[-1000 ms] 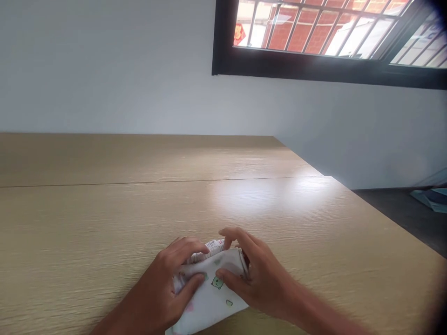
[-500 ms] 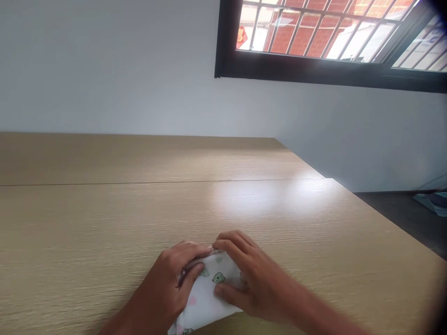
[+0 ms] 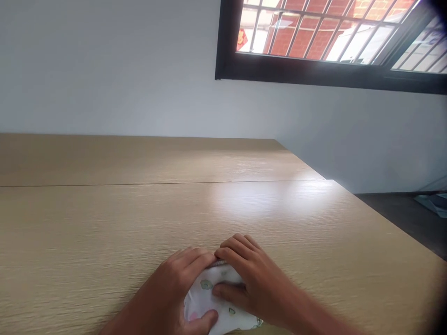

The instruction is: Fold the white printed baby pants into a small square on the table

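A folded white cloth [image 3: 213, 298] with small green and pink prints lies on the wooden table near its front edge. My left hand [image 3: 171, 291] grips its left side, fingers across the far fold and thumb on the near part. My right hand [image 3: 249, 279] holds its right side, with fingers over the far fold and thumb on top. The fingertips of both hands nearly meet at that fold. Between them, my hands hide much of the cloth.
The light wood-grain table [image 3: 104, 218] has a straight seam across it and ends in a diagonal edge at the right. Beyond that edge are a dark floor [image 3: 394, 214] and a pale blue object [image 3: 432, 203]. A white wall and barred, dark-framed window [image 3: 314, 46] stand behind.
My hands have moved closer together over the far fold, covering the bunched edge seen earlier. The cloth has shifted slightly right, and its printed face shows less between my hands.
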Tool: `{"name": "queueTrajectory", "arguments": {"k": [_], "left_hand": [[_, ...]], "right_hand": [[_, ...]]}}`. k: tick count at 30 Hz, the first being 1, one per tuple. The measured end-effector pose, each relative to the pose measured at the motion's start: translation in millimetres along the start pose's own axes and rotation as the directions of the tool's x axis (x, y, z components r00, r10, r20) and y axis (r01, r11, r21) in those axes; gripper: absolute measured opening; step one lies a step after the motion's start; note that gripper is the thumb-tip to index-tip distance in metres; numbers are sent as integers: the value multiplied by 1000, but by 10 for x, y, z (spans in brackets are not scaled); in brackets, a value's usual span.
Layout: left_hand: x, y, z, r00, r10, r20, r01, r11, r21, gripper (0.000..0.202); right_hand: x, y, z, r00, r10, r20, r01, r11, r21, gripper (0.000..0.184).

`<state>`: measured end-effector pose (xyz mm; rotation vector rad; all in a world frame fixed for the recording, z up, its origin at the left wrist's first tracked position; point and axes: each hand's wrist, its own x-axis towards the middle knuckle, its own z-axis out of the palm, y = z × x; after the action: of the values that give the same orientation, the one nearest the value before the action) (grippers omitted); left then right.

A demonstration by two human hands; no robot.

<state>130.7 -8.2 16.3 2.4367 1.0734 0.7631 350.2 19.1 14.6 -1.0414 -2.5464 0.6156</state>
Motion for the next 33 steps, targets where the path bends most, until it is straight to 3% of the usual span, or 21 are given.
{"name": "queueTrajectory", "arguments": {"k": [6, 11, 17, 25, 29, 33], "left_hand": [[-6, -51, 56, 996, 26, 87, -29, 999, 39, 72], [1, -71, 129, 995, -4, 97, 0, 999, 43, 51], [26, -73, 81, 998, -52, 26, 51, 998, 24, 20], [12, -91, 103, 993, -66, 94, 80, 985, -151, 18], [0, -82, 100, 981, -154, 118, 172, 973, -156, 18], [11, -65, 103, 960, -232, 156, 255, 955, -151, 22]], "right_hand": [[-11, -9, -19, 994, 92, -51, -88, 994, 71, 34], [-29, 30, 15, 989, 110, -98, -98, 987, 126, 34], [-41, 71, 53, 983, 41, -178, -30, 998, 63, 19], [-53, 103, 5, 996, 79, -31, -74, 989, 131, 18], [-31, 99, -89, 997, 72, 5, -71, 970, 234, 25], [-4, 46, -202, 989, 117, 85, -130, 977, 170, 11]]}}
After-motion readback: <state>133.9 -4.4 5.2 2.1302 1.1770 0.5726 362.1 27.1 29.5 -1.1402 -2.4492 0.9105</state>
